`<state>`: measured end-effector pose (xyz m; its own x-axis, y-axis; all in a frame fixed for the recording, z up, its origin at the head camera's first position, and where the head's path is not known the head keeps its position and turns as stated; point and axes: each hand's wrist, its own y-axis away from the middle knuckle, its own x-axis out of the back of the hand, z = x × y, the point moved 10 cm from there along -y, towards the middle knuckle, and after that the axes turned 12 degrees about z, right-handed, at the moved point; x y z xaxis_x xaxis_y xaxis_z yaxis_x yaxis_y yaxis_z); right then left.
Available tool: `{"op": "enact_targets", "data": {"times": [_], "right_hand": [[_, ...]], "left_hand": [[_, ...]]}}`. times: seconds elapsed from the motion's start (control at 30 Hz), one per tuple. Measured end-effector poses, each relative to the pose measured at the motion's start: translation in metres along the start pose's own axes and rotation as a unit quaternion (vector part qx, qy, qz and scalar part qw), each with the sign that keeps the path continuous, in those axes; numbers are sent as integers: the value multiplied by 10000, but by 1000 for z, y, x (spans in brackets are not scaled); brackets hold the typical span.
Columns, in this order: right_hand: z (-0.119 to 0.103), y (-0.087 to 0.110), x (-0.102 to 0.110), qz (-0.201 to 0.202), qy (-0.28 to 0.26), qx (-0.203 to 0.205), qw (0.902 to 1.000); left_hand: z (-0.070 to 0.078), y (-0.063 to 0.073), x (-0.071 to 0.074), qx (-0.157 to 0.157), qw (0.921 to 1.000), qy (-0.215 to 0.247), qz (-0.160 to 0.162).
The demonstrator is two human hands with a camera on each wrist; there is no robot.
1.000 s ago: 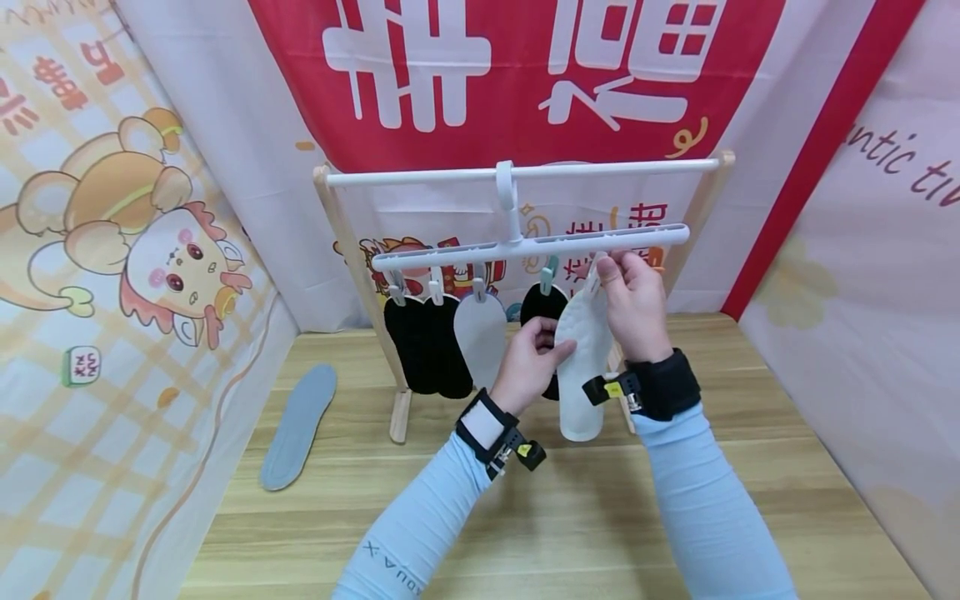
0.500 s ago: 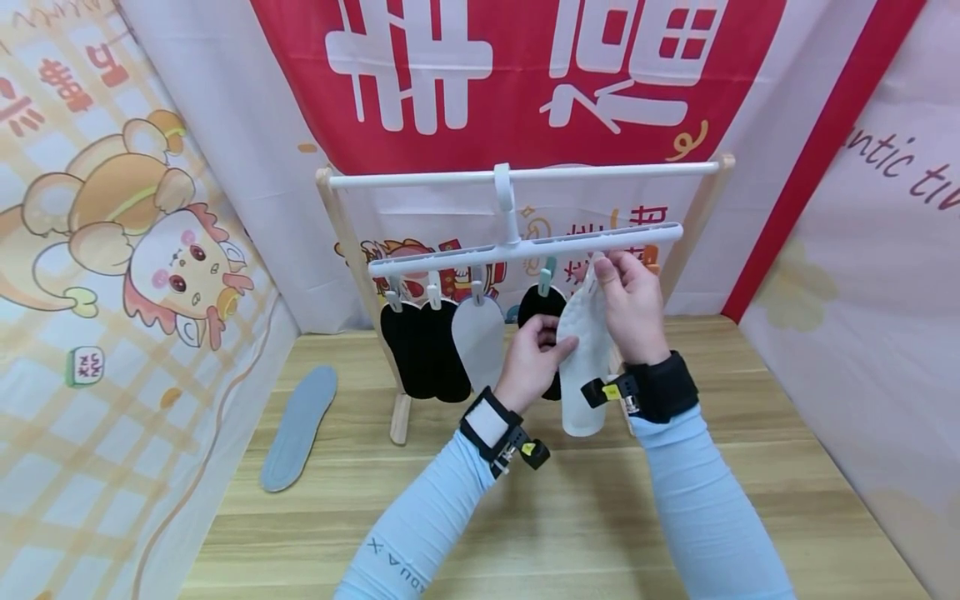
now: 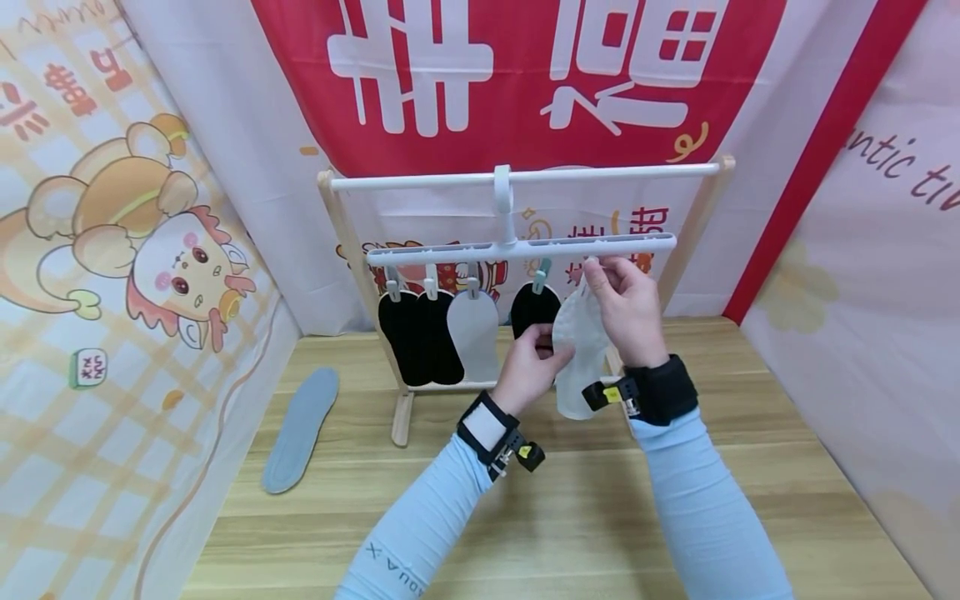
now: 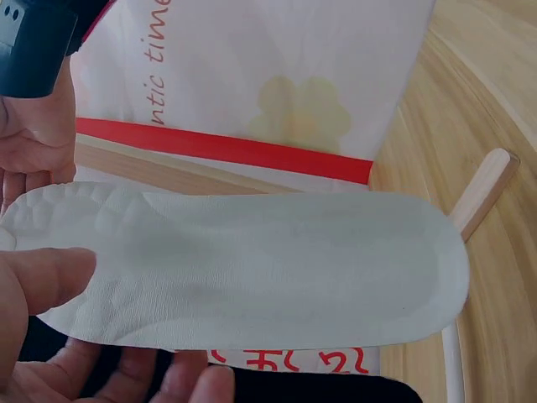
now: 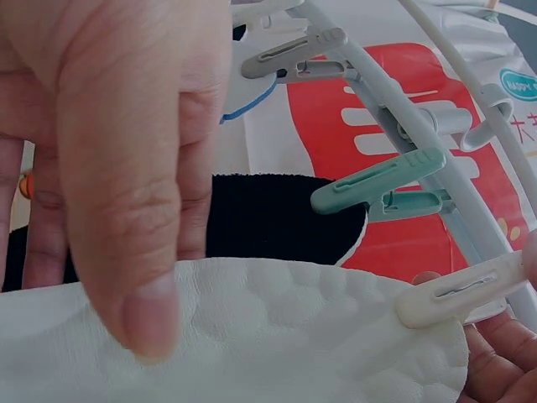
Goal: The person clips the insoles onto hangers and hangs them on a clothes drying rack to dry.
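Note:
A white insole hangs below the right half of a white clip hanger. My left hand pinches its side edge, with the thumb on the near face and fingers behind. My right hand pinches a white clip at the insole's top end; in the right wrist view the clip's jaws overlap that end. Just left of it a black insole hangs from a green clip, partly hidden by my left hand.
Two black insoles and a grey one hang on the hanger's left half. The hanger hooks over a rack bar on wooden legs. A grey-blue insole lies on the wooden table at left. Printed cloth walls surround it.
The hanger has swung from tilted to nearly level, its right end dropping and shifting left. The white insole's lower end has risen slightly. Both hands keep their holds.

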<state>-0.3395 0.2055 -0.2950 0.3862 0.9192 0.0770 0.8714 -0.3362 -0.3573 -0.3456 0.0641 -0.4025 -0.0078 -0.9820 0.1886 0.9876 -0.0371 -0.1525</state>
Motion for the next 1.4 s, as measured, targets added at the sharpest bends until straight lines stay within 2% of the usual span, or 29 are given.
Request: {"op": "enact_targets", "data": {"times": [0.2,0.43,0.6,0.9,1.2,1.33,1.4], "right_hand": [[3,0,-2,-54,1,48,10000],[12,-1,-1,-41,207,-24,9998],[14,1,1,-51,346,69,9994],[16,4,10,-99,707,212,9972],[30,14,27,-7,931,265,9953],[41,22,37,-49,1130,149,9935],[46,25,42,-66,1264,119,9919]], "left_hand": [[-8,1,-1,157,9994,-286,-114],[-12,2,-1,102,9980,-580,-229],[-14,4,3,74,9973,-722,-148],[-18,14,11,64,9978,-654,-126],[-25,31,37,-258,9977,-570,-259],[-34,40,58,-351,9975,-592,-182],[-39,44,74,-396,9970,-667,-54]]}}
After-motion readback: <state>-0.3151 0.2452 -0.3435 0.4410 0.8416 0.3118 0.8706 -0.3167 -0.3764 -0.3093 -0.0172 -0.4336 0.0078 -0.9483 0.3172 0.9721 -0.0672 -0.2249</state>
